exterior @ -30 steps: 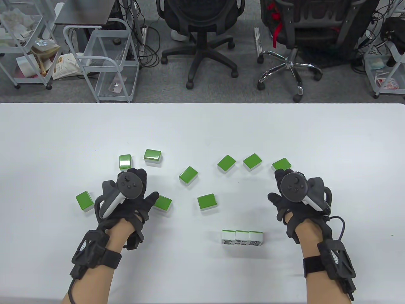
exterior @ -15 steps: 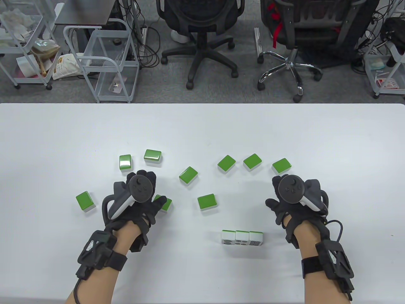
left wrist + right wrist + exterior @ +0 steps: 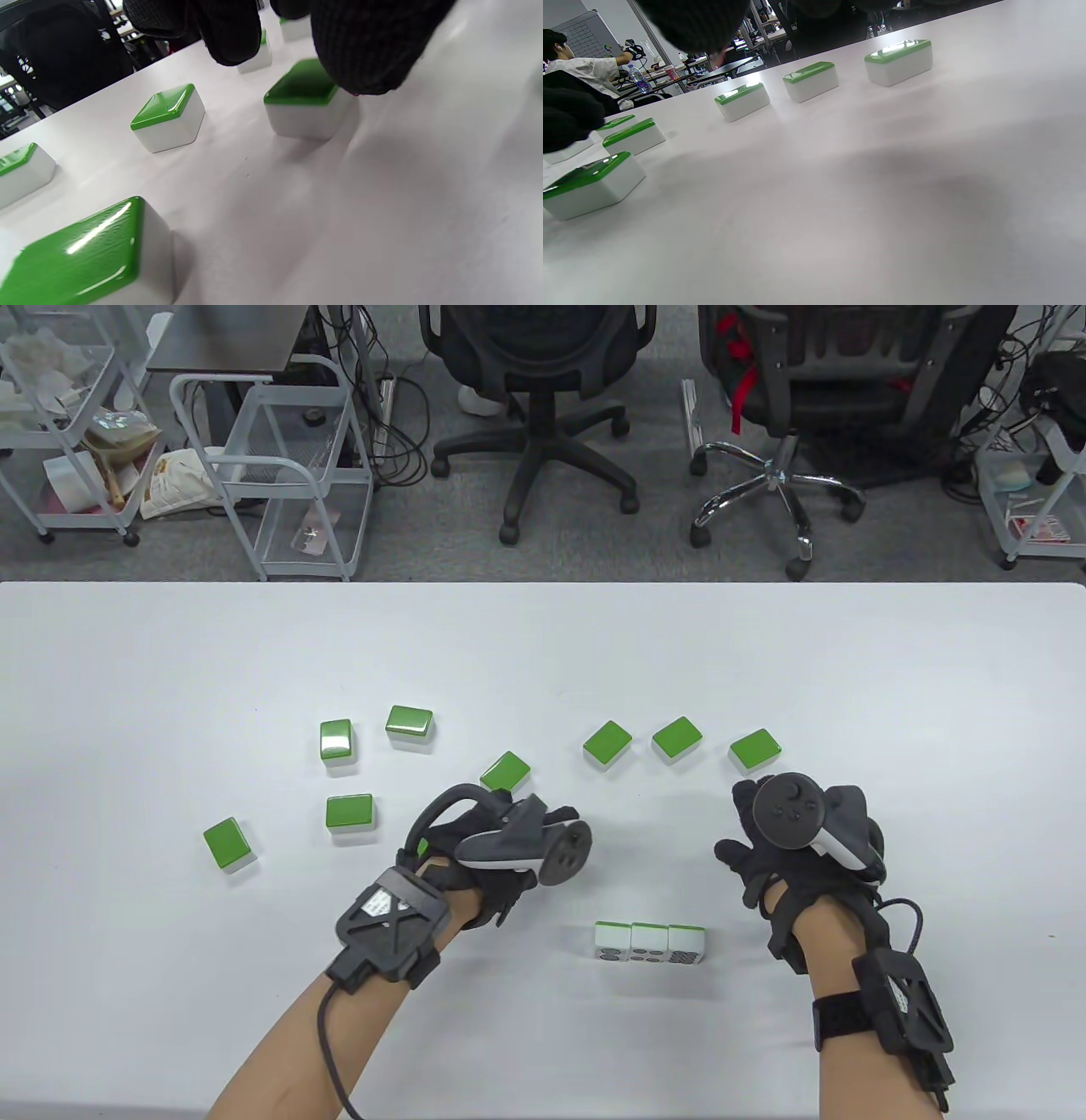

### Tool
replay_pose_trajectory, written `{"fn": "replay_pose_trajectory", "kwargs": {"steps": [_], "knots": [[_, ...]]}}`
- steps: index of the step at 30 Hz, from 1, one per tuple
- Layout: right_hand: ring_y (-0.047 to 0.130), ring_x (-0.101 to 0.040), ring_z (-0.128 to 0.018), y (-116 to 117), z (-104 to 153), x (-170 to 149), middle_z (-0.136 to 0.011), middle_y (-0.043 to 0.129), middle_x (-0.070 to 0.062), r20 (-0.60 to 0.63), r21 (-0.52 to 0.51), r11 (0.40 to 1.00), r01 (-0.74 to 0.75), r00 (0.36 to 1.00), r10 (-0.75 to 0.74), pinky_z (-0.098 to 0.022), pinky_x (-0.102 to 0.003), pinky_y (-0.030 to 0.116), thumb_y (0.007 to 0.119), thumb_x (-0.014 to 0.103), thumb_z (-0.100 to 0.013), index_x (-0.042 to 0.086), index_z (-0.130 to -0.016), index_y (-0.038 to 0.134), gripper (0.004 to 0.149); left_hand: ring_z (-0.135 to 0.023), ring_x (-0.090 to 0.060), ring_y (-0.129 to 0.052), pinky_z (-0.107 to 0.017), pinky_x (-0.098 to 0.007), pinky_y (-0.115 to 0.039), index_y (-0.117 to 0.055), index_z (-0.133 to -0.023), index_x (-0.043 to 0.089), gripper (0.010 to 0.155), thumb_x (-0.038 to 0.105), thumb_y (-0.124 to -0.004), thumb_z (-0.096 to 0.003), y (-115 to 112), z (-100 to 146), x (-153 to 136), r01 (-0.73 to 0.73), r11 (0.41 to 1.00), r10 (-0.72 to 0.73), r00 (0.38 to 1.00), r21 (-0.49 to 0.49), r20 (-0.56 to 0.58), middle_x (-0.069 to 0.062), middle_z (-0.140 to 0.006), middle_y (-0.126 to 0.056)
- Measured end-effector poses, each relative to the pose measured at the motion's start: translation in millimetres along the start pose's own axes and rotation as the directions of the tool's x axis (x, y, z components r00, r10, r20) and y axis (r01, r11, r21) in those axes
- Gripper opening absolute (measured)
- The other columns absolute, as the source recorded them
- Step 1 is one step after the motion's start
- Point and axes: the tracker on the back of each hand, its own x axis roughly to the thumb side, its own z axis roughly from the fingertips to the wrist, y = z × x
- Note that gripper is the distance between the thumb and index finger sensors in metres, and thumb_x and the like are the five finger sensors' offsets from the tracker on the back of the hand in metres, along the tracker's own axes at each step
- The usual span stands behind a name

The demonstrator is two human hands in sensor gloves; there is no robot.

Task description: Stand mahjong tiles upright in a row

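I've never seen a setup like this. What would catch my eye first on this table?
Probably the two black-gloved hands with controller-like trackers: the left hand reaches toward the middle, the right hand hovers at the right. Next, the glossy green-backed white mahjong tiles lying scattered face down across the white table. Near the front edge, three upright white tiles stand touching in a short row.

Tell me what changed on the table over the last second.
The left hand swung rightward and rolled onto its side, now over the tile that lay flat left of the row's far side; a fingertip touches that tile. A flat tile it had covered is now exposed. The right hand barely shifted. The upright row of three and the other flat tiles stayed put.
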Motion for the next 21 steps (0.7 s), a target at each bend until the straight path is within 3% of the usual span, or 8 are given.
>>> {"fn": "replay_pose_trajectory", "kwargs": {"steps": [3, 8, 11, 14, 18, 21], "knots": [[0.042, -0.060, -0.091, -0.3, -0.6, 0.4, -0.105, 0.039, -0.025, 0.002, 0.006, 1.000, 0.000, 1.000, 0.000, -0.058, -0.072, 0.049, 0.076, 0.046, -0.036, 0.009, -0.098, 0.047, 0.077, -0.109, -0.018, -0.068, -0.077, -0.048, -0.063, -0.034, -0.091, 0.055, 0.082, 0.042, -0.086, -0.0296, 1.0, -11.5, 2.5, 0.014, 1.000, -0.014, 1.000, -0.001, 0.000, 0.023, -0.111, -0.023], [0.042, -0.060, -0.091, -1.7, -1.3, -1.2, -0.105, 0.039, -0.025, 0.006, 0.009, 1.000, 0.013, 1.000, -0.013, -0.058, -0.072, 0.049, 0.076, 0.046, -0.036, 0.009, -0.098, 0.047, 0.078, -0.091, -0.007, -0.095, -0.071, -0.043, -0.076, -0.043, -0.090, 0.054, 0.079, 0.041, -0.090, -0.0279, -5.4, -23.7, 1.2, 0.004, 1.000, -0.004, 1.000, -0.010, 0.002, 0.024, -0.110, -0.045], [0.043, -0.059, -0.092, -2.3, -0.9, -2.8, -0.105, 0.039, -0.025, 0.004, 0.011, 1.000, 0.023, 1.000, -0.023, -0.058, -0.072, 0.050, 0.077, 0.046, -0.036, 0.009, -0.098, 0.048, 0.078, -0.077, -0.002, -0.105, -0.067, -0.040, -0.081, -0.049, -0.090, 0.052, 0.079, 0.047, -0.092, -0.0239, -3.4, -25.9, 3.3, -0.001, 0.999, 0.001, 1.000, 0.051, -0.009, 0.021, -0.108, -0.059], [0.043, -0.059, -0.092, -2.8, -0.2, -3.9, -0.105, 0.039, -0.025, 0.001, 0.014, 0.999, 0.032, 0.999, -0.032, -0.058, -0.071, 0.050, 0.077, 0.046, -0.036, 0.009, -0.098, 0.048, 0.078, -0.066, 0.001, -0.109, -0.065, -0.037, -0.084, -0.057, -0.091, 0.045, 0.084, 0.052, -0.095, -0.0171, 0.2, -30.5, 10.6, -0.005, 0.997, 0.008, 1.000, 0.083, -0.028, 0.018, -0.102, -0.068], [0.044, -0.060, -0.091, -3.5, 0.4, -4.6, -0.105, 0.039, -0.025, 0.005, 0.015, 0.999, 0.045, 0.999, -0.045, -0.058, -0.071, 0.052, 0.077, 0.046, -0.035, 0.009, -0.098, 0.048, 0.078, -0.061, 0.003, -0.111, -0.063, -0.033, -0.088, -0.057, -0.087, 0.045, 0.086, 0.054, -0.098, -0.0125, 1.8, -35.0, 18.8, 0.037, 0.994, -0.034, 0.999, 0.101, -0.029, 0.020, -0.102, -0.065], [0.046, -0.059, -0.091, -3.8, -0.1, -5.2, -0.105, 0.040, -0.025, 0.008, 0.015, 0.998, 0.061, 0.998, -0.061, -0.058, -0.071, 0.053, 0.077, 0.047, -0.035, 0.009, -0.098, 0.048, 0.078, -0.059, 0.004, -0.111, -0.063, -0.032, -0.088, -0.057, -0.087, 0.046, 0.085, 0.057, -0.098, -0.0123, 0.8, -35.7, 13.8, -0.043, 0.995, 0.046, 0.999, 0.087, -0.026, 0.020, -0.096, -0.071]]}}
